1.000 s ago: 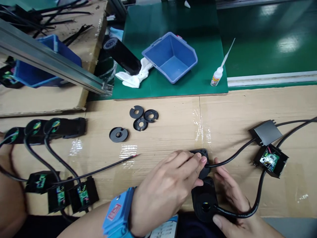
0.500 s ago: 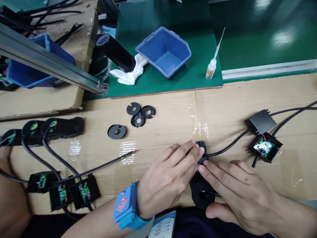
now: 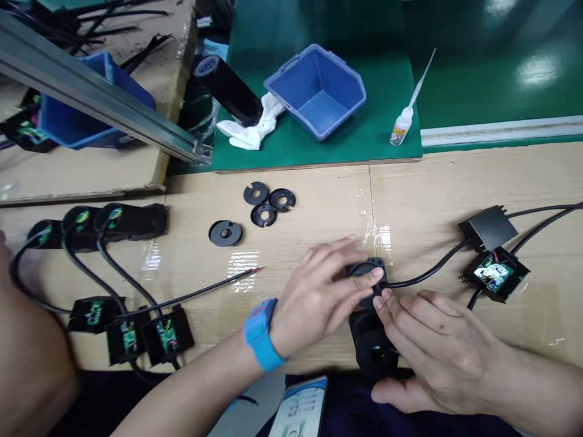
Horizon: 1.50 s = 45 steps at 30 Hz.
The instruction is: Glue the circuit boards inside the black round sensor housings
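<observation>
Hands meet over one black housing (image 3: 374,340) at the near edge of the cardboard-covered bench (image 3: 319,206). The left hand (image 3: 319,297), with a blue wrist strap (image 3: 260,332), pinches a small black cap (image 3: 367,270) between thumb and fingertips and presses it onto the far end of the housing. The right hand (image 3: 432,352) is closed around the housing, thumb under the near side, fingertips touching the cap beside the left hand's fingers. A black cable (image 3: 428,273) leaves the cap and runs right to an open black box with a green circuit board (image 3: 495,274); a closed black lid (image 3: 488,227) lies just beyond it.

Change noted: half a second ago the right hand lay flatter over the housing, fingers spread; a second ago it was under the cable with only the thumb on the near end. It now grips more closely, and the two hands' fingertips touch at the cap. The cap sits closer against the housing than before, which suggests the fitting step is nearly seated, though the joint itself is hidden under the fingers.

Elsewhere: four black slotted discs (image 3: 266,206) lie well apart to the far left of the hands. A loose cable with a bared tip (image 3: 204,292) lies between them and the hands. Similar cabled units (image 3: 136,337) rest at the left edge. On the green mat (image 3: 319,145) stand a blue bin (image 3: 319,91), a glue bottle (image 3: 401,130) and a white cloth (image 3: 250,130).
</observation>
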Each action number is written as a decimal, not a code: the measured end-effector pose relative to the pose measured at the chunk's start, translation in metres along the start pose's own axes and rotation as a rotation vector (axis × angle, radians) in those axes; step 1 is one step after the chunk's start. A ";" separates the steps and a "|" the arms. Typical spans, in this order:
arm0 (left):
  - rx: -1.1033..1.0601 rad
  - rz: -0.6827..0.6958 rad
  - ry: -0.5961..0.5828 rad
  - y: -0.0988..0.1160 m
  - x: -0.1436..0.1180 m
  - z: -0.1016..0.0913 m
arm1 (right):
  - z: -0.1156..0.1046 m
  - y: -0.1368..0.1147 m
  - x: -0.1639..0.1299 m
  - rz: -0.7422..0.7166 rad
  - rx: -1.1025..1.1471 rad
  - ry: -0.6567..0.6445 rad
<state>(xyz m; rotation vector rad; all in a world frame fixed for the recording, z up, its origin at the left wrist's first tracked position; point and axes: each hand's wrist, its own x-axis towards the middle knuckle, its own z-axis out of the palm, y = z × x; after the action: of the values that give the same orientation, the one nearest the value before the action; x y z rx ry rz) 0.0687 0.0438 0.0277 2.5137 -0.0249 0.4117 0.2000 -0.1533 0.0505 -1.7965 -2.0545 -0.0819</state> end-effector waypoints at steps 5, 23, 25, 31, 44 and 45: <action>-0.273 -0.141 -0.012 -0.011 -0.002 0.011 | -0.003 0.006 0.002 -0.002 0.065 -0.046; -0.006 0.048 0.164 -0.010 -0.009 0.034 | -0.013 0.028 0.003 0.041 0.056 -0.135; 0.017 0.049 0.151 -0.010 -0.009 0.033 | -0.013 0.026 0.002 0.096 0.039 -0.183; 0.111 0.061 0.165 -0.006 -0.008 0.033 | -0.015 0.022 0.007 0.177 -0.039 -0.314; 0.302 0.412 0.208 0.040 -0.066 0.039 | -0.012 0.027 0.001 0.045 -0.074 -0.185; 0.320 0.395 0.218 0.041 -0.068 0.043 | -0.011 0.026 0.001 0.048 -0.080 -0.188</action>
<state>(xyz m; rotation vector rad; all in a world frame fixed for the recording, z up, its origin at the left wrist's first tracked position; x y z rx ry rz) 0.0120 -0.0189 -0.0034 2.7600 -0.4036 0.9114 0.2284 -0.1515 0.0555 -1.9676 -2.1615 0.0193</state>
